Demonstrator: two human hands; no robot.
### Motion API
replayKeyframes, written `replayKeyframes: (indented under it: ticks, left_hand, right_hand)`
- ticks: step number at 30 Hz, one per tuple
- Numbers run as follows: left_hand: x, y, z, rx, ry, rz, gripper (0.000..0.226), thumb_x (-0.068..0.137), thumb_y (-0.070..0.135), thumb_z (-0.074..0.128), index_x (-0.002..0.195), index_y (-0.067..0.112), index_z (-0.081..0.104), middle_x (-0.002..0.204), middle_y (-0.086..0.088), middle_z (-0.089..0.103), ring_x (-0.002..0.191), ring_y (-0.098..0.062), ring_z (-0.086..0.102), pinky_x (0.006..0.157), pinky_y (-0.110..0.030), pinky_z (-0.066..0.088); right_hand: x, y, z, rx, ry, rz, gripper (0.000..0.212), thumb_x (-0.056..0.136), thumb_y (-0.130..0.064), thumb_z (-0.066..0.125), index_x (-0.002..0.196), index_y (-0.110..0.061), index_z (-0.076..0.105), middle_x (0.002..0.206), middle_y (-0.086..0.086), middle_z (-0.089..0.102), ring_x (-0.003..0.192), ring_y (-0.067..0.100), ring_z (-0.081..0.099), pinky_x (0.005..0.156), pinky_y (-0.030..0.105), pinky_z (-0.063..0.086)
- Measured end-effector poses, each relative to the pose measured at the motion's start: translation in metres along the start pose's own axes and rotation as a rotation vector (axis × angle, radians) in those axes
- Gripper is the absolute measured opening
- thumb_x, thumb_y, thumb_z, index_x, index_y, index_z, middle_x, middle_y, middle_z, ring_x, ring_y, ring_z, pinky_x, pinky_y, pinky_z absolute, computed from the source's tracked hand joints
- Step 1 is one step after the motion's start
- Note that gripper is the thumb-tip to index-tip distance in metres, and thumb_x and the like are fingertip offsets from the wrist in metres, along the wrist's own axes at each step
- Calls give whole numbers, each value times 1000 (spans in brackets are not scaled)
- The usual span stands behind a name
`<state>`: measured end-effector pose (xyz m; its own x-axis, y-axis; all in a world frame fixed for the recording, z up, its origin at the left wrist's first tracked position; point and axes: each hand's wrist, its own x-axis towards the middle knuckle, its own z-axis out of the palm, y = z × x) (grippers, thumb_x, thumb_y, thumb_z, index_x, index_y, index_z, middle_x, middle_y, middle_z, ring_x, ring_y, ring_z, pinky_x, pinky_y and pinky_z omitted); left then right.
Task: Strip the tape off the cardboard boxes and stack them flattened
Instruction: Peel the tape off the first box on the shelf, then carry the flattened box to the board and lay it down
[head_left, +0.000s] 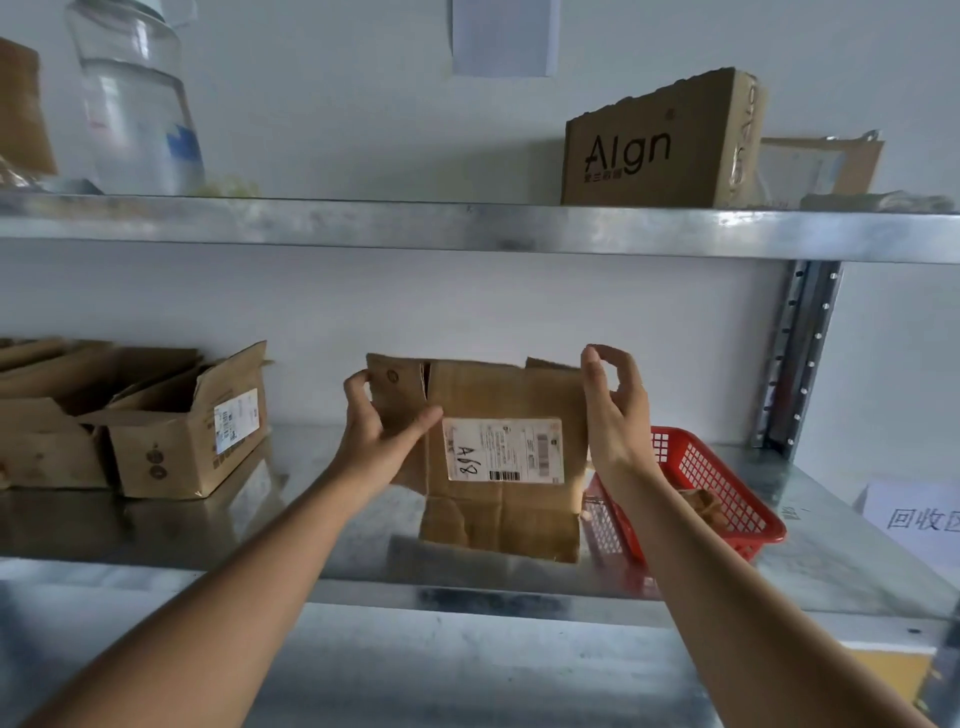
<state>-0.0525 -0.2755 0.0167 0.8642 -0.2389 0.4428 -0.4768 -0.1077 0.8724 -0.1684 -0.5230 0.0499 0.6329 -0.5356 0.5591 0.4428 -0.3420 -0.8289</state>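
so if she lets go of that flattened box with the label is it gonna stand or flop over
The flattened box would probably tip: it stands on a thin edge, steadied by the left hand. Its creased lower panel suggests some bending. It looks light, held at one side, with the right hand not clearly gripping.

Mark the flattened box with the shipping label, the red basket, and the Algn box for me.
flattened box (511, 395), head view, bare cardboard above the label.
red basket (719, 475), head view, its right mesh wall.
Algn box (644, 156), head view, printed front face.
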Motion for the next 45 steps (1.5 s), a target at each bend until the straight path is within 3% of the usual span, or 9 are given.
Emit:
replayKeyframes:
  ticks: [4, 7, 11, 15, 20, 24, 31, 39, 45]
  left_hand:
    - [-7, 14, 5, 84, 228, -95, 100, 84, 67, 70, 152, 37, 3, 147, -9, 37, 129, -26, 48, 113, -46, 40]
    - [-13, 21, 1, 143, 280, -172, 98, 89, 71, 59, 156, 41, -6, 139, -13, 39, 122, -33, 52, 104, -49, 42]
    - [-24, 22, -12, 214, 238, -174, 89, 95, 64, 56, 158, 50, -5, 125, -12, 36, 101, -30, 52, 98, -44, 41]
    - [-37, 11, -31, 361, -19, -45, 83, 93, 59, 65, 158, 53, 14, 142, -10, 26, 127, -39, 52, 110, -46, 42]
    - [-62, -8, -48, 499, -157, 146, 96, 85, 60, 74, 161, 51, 14, 142, -4, 24, 129, -32, 52, 110, -44, 45]
    - [-84, -14, -54, 591, -189, 190, 96, 87, 63, 70, 162, 48, 11, 146, -4, 21, 122, -34, 58, 101, -46, 51]
    - [-133, -7, -35, 547, -288, 196, 95, 90, 60, 68, 163, 42, 10, 148, -4, 17, 125, -37, 54, 101, -50, 50]
    - [-202, 21, 37, 399, -506, 248, 102, 74, 85, 47, 160, 52, 3, 153, 0, 12, 141, -37, 41, 109, -52, 44]
    - [-278, 67, 139, 413, -598, 297, 106, 72, 85, 48, 163, 44, 12, 159, -4, 13, 147, -36, 31, 112, -56, 39]
  right_hand:
    - [-19, 9, 5, 211, -274, -65, 64, 98, -46, 65, 148, -52, 25, 102, 4, 74, 101, 22, 75, 75, 31, 63]
    - [-31, 13, 13, -117, -421, -280, 84, 98, -35, 68, 158, -48, 10, 137, 6, 64, 119, 22, 68, 82, 42, 65]
    - [-49, 3, 20, -462, -286, -301, 90, 93, -48, 71, 156, -58, 8, 151, -2, 53, 124, 13, 57, 89, 25, 54]
    - [-66, -7, 19, -493, -190, -165, 98, 88, -45, 77, 158, -50, 8, 141, -3, 61, 115, 12, 65, 87, 41, 63]
    - [-117, -20, 17, -549, 58, -111, 96, 73, -53, 84, 155, -32, 39, 116, -19, 68, 92, -10, 60, 76, 3, 51]
    - [-157, -31, 18, -626, 112, -88, 93, 75, -52, 85, 156, -32, 42, 141, -9, 62, 119, -1, 52, 102, 31, 52]
    - [-206, -55, -12, -756, 109, -55, 64, 96, -42, 69, 154, -36, 43, 145, 1, 61, 126, 17, 62, 99, 45, 58]
    - [-286, -75, -122, -582, 304, 75, 67, 90, -33, 79, 151, -34, 50, 126, -15, 63, 112, 4, 60, 88, 10, 50]
    - [-344, -76, -243, -611, 386, 140, 68, 93, -26, 76, 154, -29, 46, 135, -4, 67, 120, 8, 60, 97, 32, 58]
